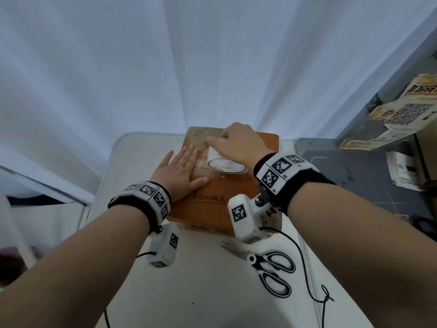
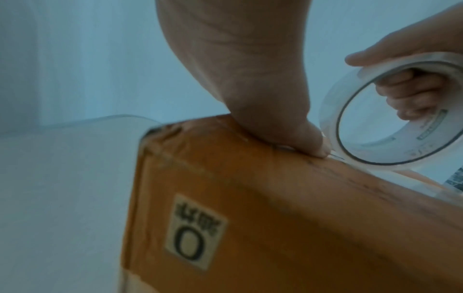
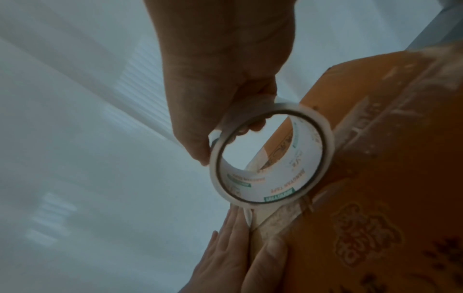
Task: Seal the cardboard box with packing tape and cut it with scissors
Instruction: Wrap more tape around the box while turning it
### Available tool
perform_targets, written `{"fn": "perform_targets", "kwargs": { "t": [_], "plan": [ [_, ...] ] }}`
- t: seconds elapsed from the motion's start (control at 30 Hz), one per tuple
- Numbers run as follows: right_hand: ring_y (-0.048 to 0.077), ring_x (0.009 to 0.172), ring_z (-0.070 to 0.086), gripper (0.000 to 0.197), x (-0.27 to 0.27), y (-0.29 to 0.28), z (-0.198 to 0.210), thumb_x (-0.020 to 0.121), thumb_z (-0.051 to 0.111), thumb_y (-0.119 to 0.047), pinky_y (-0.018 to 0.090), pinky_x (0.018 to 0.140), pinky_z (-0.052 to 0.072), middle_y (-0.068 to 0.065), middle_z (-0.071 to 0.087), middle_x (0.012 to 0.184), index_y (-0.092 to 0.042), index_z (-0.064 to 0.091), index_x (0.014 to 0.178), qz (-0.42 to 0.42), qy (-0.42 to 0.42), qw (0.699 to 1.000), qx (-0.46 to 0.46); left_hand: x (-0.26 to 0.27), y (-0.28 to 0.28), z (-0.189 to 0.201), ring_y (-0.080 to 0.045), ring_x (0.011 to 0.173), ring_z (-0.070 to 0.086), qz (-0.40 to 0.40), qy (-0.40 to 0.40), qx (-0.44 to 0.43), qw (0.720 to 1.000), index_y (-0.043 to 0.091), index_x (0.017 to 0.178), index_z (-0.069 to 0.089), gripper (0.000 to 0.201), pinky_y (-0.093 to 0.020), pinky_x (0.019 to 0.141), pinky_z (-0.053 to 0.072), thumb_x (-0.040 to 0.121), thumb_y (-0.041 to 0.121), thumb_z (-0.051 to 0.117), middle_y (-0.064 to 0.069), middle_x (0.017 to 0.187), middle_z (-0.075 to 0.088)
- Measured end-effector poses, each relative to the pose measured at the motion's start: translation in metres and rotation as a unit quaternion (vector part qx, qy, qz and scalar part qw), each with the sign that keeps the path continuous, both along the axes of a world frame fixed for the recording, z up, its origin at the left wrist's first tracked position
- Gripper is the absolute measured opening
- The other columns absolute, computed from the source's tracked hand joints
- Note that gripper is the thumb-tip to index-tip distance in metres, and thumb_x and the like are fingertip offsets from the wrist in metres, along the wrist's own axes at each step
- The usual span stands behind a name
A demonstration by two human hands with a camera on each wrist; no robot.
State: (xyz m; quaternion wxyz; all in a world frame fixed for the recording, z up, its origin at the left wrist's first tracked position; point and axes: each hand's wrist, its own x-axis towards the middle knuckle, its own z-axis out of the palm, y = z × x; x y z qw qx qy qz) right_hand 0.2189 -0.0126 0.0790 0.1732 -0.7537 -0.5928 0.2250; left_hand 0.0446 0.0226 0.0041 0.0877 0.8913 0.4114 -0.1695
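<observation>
A brown cardboard box [image 1: 220, 185] sits at the far edge of the white table [image 1: 201, 280], its top flaps closed, so whatever is inside cannot be seen. The left hand [image 1: 179, 176] lies flat on the box top near its left edge, fingers straight and together, pressing down; the right wrist view shows those fingers [image 3: 225, 247] laid along the seam beside old, cloudy tape strips. The right hand [image 1: 238, 143] is curled around a roll of clear packing tape [image 3: 270, 156], thumb on the outer rim and fingers [image 2: 411, 93] hooked through the core, holding the roll on edge against the box top just beyond the left hand. In the left wrist view the roll [image 2: 391, 119] touches the top edge of the box right by the left thumb, and a square label with a large "O" [image 2: 195, 232] shows on the box's side. A pair of scissors [image 1: 272, 268] with black-and-white handles lies on the table near its right edge, in front of the box, untouched. A thin black cable [image 1: 309, 275] loops beside them.
</observation>
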Motion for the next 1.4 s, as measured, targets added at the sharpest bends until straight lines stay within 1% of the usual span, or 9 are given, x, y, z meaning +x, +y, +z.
{"fn": "perform_targets", "kwargs": {
  "t": [0.1,0.27,0.53,0.73,0.87,1.0,1.1,1.3,1.4],
  "plan": [
    [0.018,0.069,0.058,0.036,0.001,0.000,-0.004,0.082,0.050,-0.050,0.027,0.055,0.039,-0.004,0.057,0.066,-0.019,0.054,0.064,-0.002,-0.029,1.000,-0.008,0.001,-0.002,0.001,-0.012,0.146,-0.013,0.008,0.011,0.003,1.000,0.017,0.150,-0.014,0.084,-0.039,0.119,-0.010,0.088,0.069,0.010,0.000,0.159,-0.017],
    [0.020,0.069,0.057,0.046,0.045,-0.021,-0.005,0.083,0.049,-0.059,0.025,0.052,0.037,-0.001,0.056,0.068,-0.016,0.053,0.066,0.027,-0.207,0.975,-0.073,0.015,-0.010,0.000,-0.011,0.146,-0.013,-0.012,0.010,0.010,1.000,0.017,0.150,-0.014,0.085,-0.042,0.118,-0.012,0.087,0.070,0.007,0.001,0.159,-0.017],
    [0.018,0.061,0.052,0.047,0.075,-0.042,-0.016,0.082,0.054,-0.053,0.029,0.057,0.039,0.001,0.054,0.060,-0.011,0.056,0.062,-0.031,-0.027,0.999,-0.013,0.029,-0.016,0.004,-0.017,0.147,-0.012,-0.018,0.048,0.036,0.998,0.012,0.150,-0.012,0.093,-0.044,0.117,-0.015,0.084,0.074,0.005,-0.006,0.159,-0.015],
    [0.017,0.057,0.049,0.040,0.059,-0.038,-0.022,0.078,0.058,-0.043,0.027,0.051,0.034,-0.002,0.048,0.054,-0.013,0.047,0.054,-0.040,-0.063,0.997,0.015,0.062,-0.045,-0.002,-0.019,0.147,-0.013,-0.053,0.017,0.023,0.998,0.009,0.150,-0.009,0.093,-0.042,0.119,-0.010,0.085,0.074,0.008,-0.008,0.159,-0.013],
    [0.018,0.063,0.052,0.040,0.055,-0.038,-0.023,0.079,0.054,-0.047,0.031,0.059,0.043,-0.002,0.051,0.059,-0.011,0.053,0.061,-0.032,-0.090,0.995,0.013,0.068,-0.049,-0.007,-0.017,0.147,-0.012,-0.034,-0.014,-0.009,0.999,0.011,0.150,-0.010,0.091,-0.039,0.120,-0.005,0.087,0.072,0.014,-0.006,0.159,-0.015],
    [0.018,0.053,0.044,0.036,0.058,-0.042,-0.017,0.076,0.052,-0.039,0.034,0.057,0.042,0.000,0.045,0.052,-0.012,0.043,0.053,-0.054,-0.014,0.998,0.027,0.066,-0.048,-0.009,-0.017,0.147,-0.012,-0.034,-0.008,-0.011,0.999,0.012,0.150,-0.011,0.093,-0.038,0.120,-0.005,0.086,0.073,0.014,-0.005,0.159,-0.016],
    [0.016,0.057,0.050,0.034,0.068,-0.048,-0.015,0.072,0.059,-0.038,0.035,0.059,0.045,0.000,0.052,0.055,-0.013,0.049,0.052,-0.059,-0.001,0.998,0.023,0.068,-0.049,-0.009,-0.016,0.147,-0.012,-0.030,-0.010,-0.017,0.999,0.012,0.150,-0.012,0.093,-0.038,0.119,-0.006,0.086,0.074,0.015,-0.005,0.159,-0.016],
    [0.018,0.066,0.058,0.050,0.092,-0.069,-0.004,0.078,0.055,-0.063,0.025,0.052,0.039,-0.002,0.057,0.068,-0.014,0.059,0.076,-0.008,-0.205,0.977,-0.063,0.068,-0.052,-0.010,-0.015,0.147,-0.013,-0.033,-0.020,-0.018,0.999,0.013,0.150,-0.013,0.094,-0.037,0.120,-0.006,0.085,0.075,0.014,-0.003,0.159,-0.017],
    [0.017,0.065,0.057,0.050,0.095,-0.076,-0.007,0.078,0.054,-0.064,0.025,0.053,0.039,-0.002,0.056,0.066,-0.015,0.056,0.071,-0.014,-0.221,0.973,-0.066,0.072,-0.055,-0.010,-0.015,0.147,-0.013,-0.034,-0.016,-0.018,0.999,0.013,0.150,-0.013,0.094,-0.037,0.120,-0.006,0.085,0.075,0.015,-0.003,0.159,-0.017]
  ]
}}
